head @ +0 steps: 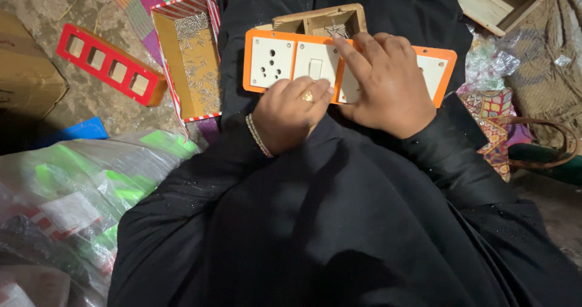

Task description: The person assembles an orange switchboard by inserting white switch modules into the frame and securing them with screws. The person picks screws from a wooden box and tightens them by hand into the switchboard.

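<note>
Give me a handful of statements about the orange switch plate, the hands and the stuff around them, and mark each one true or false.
1. Both hands rest on the orange plate. True.
2. The plate lies on a wooden box. True.
3. The open carton on the left holds green packets. False: it holds small metal pieces, probably screws.
4. The red frame lies on the person's lap. False: it lies on the floor, to the left.
5. The left hand wears a ring and a bracelet. True.
</note>
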